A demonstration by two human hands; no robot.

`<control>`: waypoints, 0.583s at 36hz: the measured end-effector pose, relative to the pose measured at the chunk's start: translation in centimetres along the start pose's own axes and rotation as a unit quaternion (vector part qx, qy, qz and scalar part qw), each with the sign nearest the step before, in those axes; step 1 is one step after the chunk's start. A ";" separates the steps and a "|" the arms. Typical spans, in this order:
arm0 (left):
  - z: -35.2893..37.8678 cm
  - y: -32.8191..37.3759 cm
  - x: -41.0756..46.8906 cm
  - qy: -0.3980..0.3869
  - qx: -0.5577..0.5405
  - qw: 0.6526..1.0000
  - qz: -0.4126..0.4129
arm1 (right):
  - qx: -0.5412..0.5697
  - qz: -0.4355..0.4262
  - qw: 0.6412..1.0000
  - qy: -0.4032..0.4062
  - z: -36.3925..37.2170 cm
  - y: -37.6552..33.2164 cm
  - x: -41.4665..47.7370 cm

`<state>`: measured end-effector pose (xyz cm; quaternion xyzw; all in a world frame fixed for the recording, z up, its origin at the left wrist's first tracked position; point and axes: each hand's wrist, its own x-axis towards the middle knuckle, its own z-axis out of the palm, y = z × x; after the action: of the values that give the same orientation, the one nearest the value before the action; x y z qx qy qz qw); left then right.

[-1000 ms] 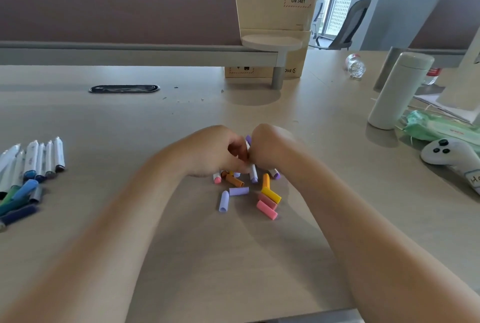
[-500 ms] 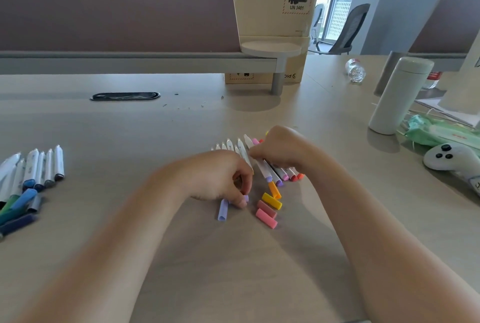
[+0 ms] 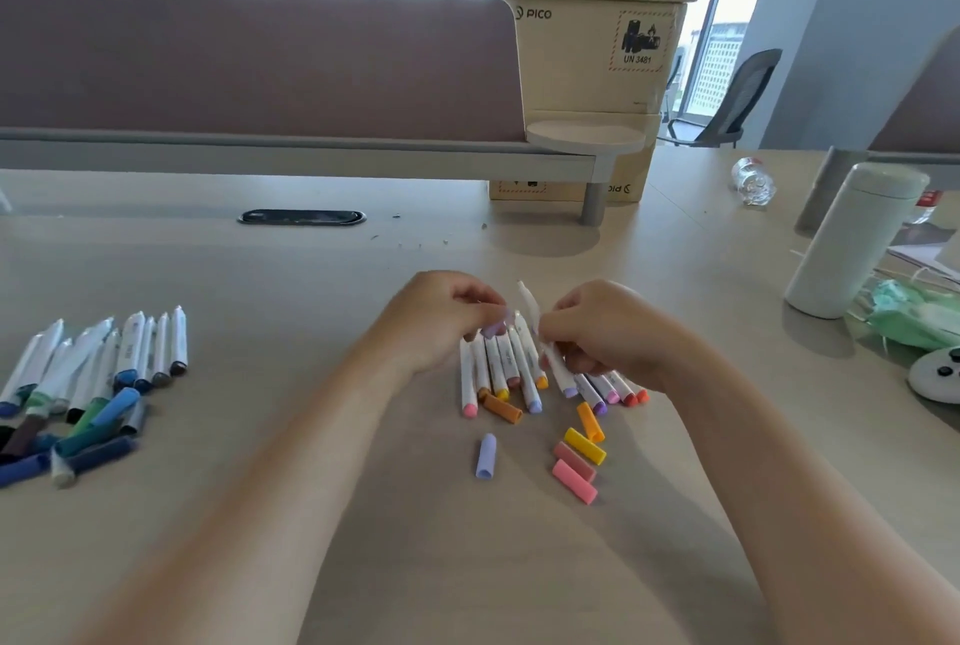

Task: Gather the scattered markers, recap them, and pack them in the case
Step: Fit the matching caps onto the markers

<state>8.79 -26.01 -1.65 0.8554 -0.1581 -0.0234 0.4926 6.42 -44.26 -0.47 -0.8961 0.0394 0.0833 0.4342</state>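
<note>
Markers (image 3: 93, 374) in blues and greens lie heaped at the left of the table (image 3: 311, 566), and I see a second row (image 3: 500, 364) of warm colours at the middle. Above that row the left hand (image 3: 441, 322) pinches a lilac cap (image 3: 493, 331). The right hand (image 3: 608, 332) grips one white marker (image 3: 531, 309), with loose caps (image 3: 584, 445) lying just in front.

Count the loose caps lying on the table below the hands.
6: brown cap and lilac cap left; orange cap, yellow cap, rose cap, pink cap right. More may be hidden.
</note>
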 end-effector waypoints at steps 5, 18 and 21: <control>-0.1 -0.6 0.3 0.089 -0.130 0.986 -0.057 | 0.032 -0.034 0.998 -0.040 0.4 -0.5 -0.6; 0.2 -0.7 0.3 0.152 -0.195 0.966 -0.075 | 0.027 -0.027 0.985 -0.170 0.7 -1.0 -1.5; 0.2 -0.6 0.2 0.146 -0.192 0.968 -0.067 | 0.024 -0.025 0.987 -0.159 0.8 -1.0 -1.3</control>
<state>9.07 -25.91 -2.21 0.7474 -0.0195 0.0388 0.6629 5.18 -43.06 0.07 -0.8612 -0.0511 0.2130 0.4586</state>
